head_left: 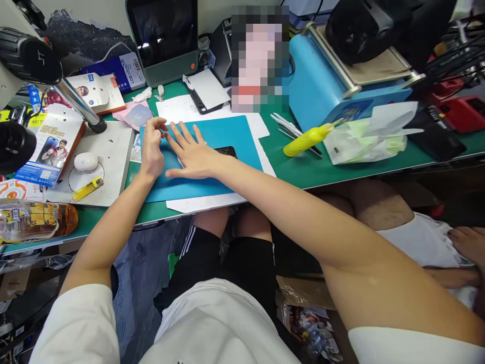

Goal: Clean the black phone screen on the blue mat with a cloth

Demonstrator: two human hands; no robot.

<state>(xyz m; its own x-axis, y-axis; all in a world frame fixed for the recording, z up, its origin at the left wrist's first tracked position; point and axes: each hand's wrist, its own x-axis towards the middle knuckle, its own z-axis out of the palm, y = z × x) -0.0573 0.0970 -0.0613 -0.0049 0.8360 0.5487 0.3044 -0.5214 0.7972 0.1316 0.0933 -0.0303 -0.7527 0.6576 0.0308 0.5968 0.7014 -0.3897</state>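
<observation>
Nearby, right hand (191, 154) lies flat, released, covering phone (226, 151); left hand (151, 146) pinches mat (227, 134) edge.

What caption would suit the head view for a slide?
Right hand presses flat on a dark phone on a blue mat; left hand pinches at the mat's edge.

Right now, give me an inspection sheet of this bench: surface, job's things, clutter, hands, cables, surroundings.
Surface: green bench mat with a blue work mat on white paper.
Job's things: dark phone on the blue mat, mostly covered by the right hand.
Clutter: yellow lighter, yellow tool, product boxes, white earbud case, plastic bag.
Hands: left hand pinching at the mat's top edge; right hand flat, open, pressing the phone.
Cables: dark bundle at far right.
Surroundings: blue machine, small screen, microscope arm.
</observation>
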